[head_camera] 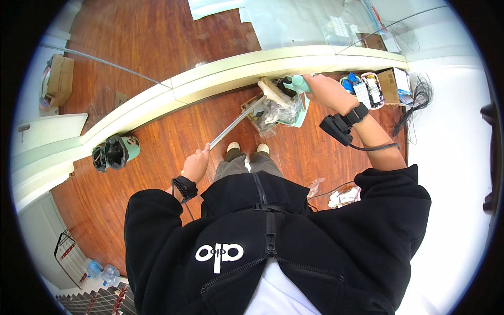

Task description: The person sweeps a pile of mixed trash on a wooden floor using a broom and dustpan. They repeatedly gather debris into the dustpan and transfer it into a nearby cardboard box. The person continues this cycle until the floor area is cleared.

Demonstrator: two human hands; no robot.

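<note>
My left hand (pixel 195 164) is closed around the upper end of a broom's metal pole (pixel 238 121). The pole slants away to the broom head (pixel 271 92), which has pale bristles and rests over a heap of clear plastic wrapping (pixel 277 112). Farther off to the right, my right hand (pixel 330 92) grips a mint-green handle (pixel 298 83). Below that handle shows a mint-green dustpan (pixel 300 118), partly covered by the plastic. Under the heap, an open cardboard box (pixel 252 125) holds more plastic. Both wrists wear black straps.
Along the low ledge (pixel 236 80) under the glass stand filled baskets (pixel 372 90), a cardboard box (pixel 390 84) and coiled black cable (pixel 419 98). Lined bins (pixel 118 151) are at left. Plastic-wrapped items (pixel 344 197) and a cable lie on the wood floor (pixel 157 134) at right.
</note>
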